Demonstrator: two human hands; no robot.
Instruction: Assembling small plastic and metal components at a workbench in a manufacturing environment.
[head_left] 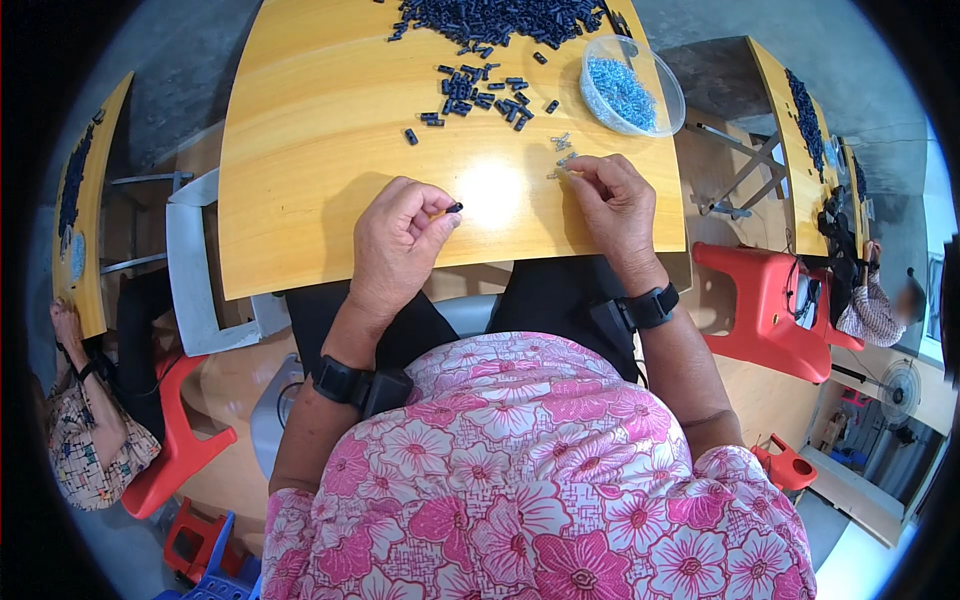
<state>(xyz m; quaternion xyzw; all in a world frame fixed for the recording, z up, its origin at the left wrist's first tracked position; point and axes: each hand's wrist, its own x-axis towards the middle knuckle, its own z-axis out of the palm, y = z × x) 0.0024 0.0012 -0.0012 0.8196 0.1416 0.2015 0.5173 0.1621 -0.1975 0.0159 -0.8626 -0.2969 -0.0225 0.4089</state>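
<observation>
My left hand (400, 238) pinches a small black tube-like plastic piece (455, 208) between thumb and fingertips, just above the yellow wooden table (310, 170). On the right, my right hand (612, 205) has thumb and forefinger pressed together beside a few small clear pieces (561, 142) lying on the tabletop. Whatever sits between those fingertips is too small to make out. Beyond both hands lies a loose group of black pieces (460, 90). A round clear plastic bowl (668, 112) of small bluish transparent pieces stands to the far right.
A large heap of black pieces (500, 18) covers the table's far side, with a dark tool (618, 20) by it. Red stools (765, 300) stand at the right. Other people sit at tables on both sides; one patterned sleeve (100, 450) shows at left.
</observation>
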